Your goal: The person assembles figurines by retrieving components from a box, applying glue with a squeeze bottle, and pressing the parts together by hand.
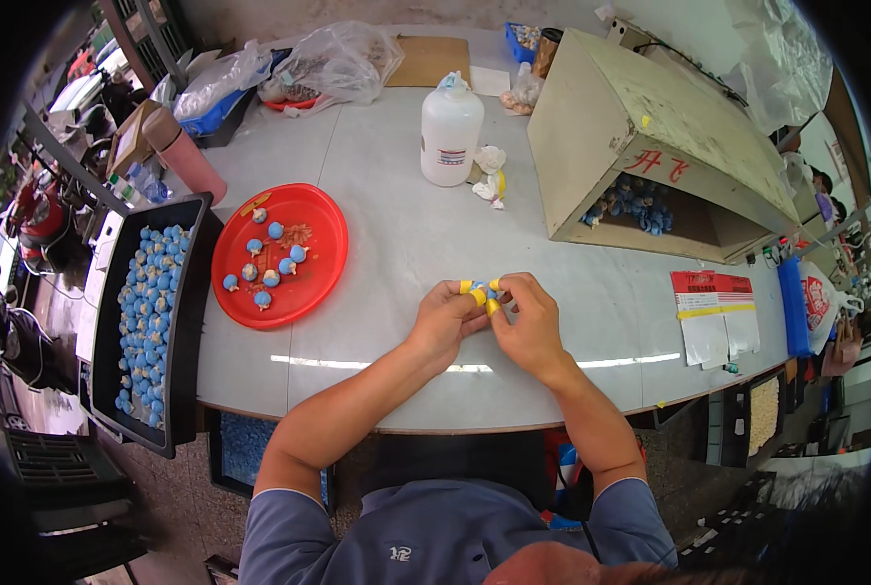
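Above the grey tabletop (387, 263), both my hands meet with bent fingers around one small blue piece (480, 286). My left hand (440, 322) pinches it from the left and my right hand (533, 327) from the right. Yellow tape wraps several fingertips, and the fingers hide most of the piece. To the left lies a round red tray (318, 268) with several small blue balls (271, 278) that have pale, knobby ends. Beyond it, a long black bin (190, 331) at the table's left edge holds many more such blue balls (148, 322).
A white plastic bottle (450, 136) stands behind my hands, crumpled tissue (491, 161) beside it. At the right, a beige open-fronted box (601, 127) holds blue pieces (640, 207). Red-and-white papers (713, 307) lie near the right edge. A pink flask (187, 156) leans behind the bin.
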`<action>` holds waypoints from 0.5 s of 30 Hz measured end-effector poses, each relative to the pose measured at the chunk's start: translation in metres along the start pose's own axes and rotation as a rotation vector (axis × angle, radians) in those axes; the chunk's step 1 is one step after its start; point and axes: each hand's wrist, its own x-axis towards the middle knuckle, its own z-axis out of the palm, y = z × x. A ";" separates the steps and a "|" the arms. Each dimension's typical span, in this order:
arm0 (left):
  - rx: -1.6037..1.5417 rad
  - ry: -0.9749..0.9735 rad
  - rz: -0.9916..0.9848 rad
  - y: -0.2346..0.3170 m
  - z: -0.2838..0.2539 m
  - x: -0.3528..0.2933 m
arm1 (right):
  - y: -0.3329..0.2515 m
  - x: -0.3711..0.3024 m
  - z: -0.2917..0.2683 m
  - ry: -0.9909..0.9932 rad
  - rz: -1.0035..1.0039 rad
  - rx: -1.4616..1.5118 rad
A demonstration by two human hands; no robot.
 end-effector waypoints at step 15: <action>0.012 -0.175 -0.090 -0.002 -0.005 0.004 | 0.034 0.008 -0.026 -0.178 0.240 0.614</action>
